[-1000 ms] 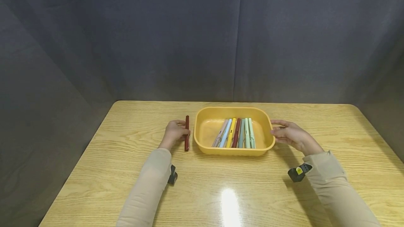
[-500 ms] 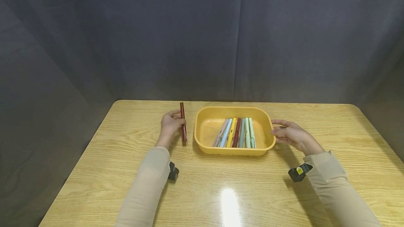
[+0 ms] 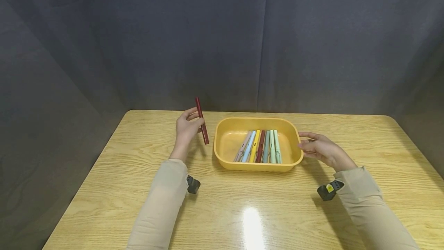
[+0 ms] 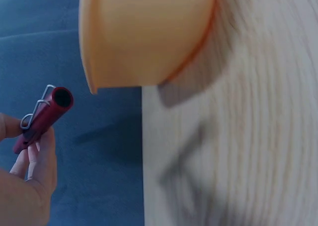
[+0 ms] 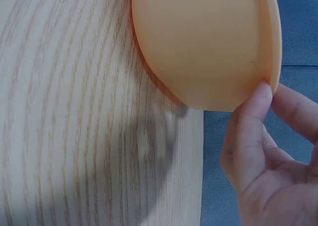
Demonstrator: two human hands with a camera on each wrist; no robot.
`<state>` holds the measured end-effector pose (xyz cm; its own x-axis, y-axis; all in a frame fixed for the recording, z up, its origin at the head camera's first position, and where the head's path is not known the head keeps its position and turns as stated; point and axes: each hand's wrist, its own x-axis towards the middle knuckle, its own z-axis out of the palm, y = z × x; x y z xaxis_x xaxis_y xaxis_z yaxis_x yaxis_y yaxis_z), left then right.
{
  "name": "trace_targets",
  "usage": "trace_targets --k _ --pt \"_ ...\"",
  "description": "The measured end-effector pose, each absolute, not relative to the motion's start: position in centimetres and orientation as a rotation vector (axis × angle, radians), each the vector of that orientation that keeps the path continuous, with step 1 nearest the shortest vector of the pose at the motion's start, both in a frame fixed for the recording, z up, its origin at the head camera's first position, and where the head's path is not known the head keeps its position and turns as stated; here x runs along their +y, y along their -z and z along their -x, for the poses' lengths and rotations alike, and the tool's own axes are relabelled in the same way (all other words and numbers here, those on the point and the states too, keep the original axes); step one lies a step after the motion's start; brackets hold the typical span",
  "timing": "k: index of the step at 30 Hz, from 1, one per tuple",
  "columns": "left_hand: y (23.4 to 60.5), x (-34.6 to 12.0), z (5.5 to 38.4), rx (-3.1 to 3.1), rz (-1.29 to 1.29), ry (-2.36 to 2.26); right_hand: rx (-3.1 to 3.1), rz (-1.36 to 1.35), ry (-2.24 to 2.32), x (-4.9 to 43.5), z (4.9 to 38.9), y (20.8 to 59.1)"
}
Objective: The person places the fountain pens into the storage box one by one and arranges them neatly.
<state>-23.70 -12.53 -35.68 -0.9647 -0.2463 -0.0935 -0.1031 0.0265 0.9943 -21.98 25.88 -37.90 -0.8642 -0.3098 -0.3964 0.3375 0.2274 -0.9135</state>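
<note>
Left of the tray, my left hand [image 3: 187, 126] pinches a dark red pen [image 3: 205, 134] between thumb and fingers, raised above the table and tilted. The left wrist view shows the pen's silver wire clip [image 4: 36, 112] and its dark round end. A yellow tray [image 3: 254, 167] stands in the middle of the table. Inside it several pens lie side by side: pinkish, light blue, yellow [image 3: 254, 147], dark red, grey-green and pale green. My right hand [image 3: 322, 149] has its fingertips against the tray's right rim; the right wrist view shows these fingers at the rim [image 5: 276, 47].
The wood-grain table [image 3: 222, 211] has a bright light reflection near its front. Dark grey cloth [image 3: 194, 41] hangs behind it and at both sides. A small black camera [image 3: 193, 185] is strapped to the left wrist, another [image 3: 327, 191] to the right.
My left hand has lifted the dark red pen off the table and moved it away from me. The pen has turned from near straight to tilted. Right hand and tray stay put.
</note>
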Motion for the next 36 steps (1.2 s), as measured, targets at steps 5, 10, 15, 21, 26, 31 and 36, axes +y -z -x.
trace_targets --k 5,10,15,21,26,31,36 --pt "35.0 -11.7 23.6 -2.147 -0.348 2.159 1.999 -0.023 1.687 25.8 22.1 38.0" --pt "34.6 -10.8 23.5 -2.166 -0.327 2.196 1.998 -0.012 1.688 25.8 22.2 38.1" --pt "34.7 -9.9 23.5 -2.210 -0.281 2.191 2.004 -0.020 1.688 25.8 22.2 38.1" --pt "35.4 -8.6 23.5 -2.281 -0.206 2.142 1.998 -0.026 1.692 25.8 22.2 38.1" --pt "36.1 -7.3 23.5 -2.333 -0.158 2.115 1.989 -0.018 1.694 25.9 22.2 38.1" --pt "36.8 -6.2 23.6 -2.379 -0.142 2.100 1.981 -0.015 1.700 25.9 22.2 38.1" --pt "37.4 -5.3 23.5 -2.451 -0.109 2.049 1.971 -0.028 1.716 25.8 22.1 38.0"
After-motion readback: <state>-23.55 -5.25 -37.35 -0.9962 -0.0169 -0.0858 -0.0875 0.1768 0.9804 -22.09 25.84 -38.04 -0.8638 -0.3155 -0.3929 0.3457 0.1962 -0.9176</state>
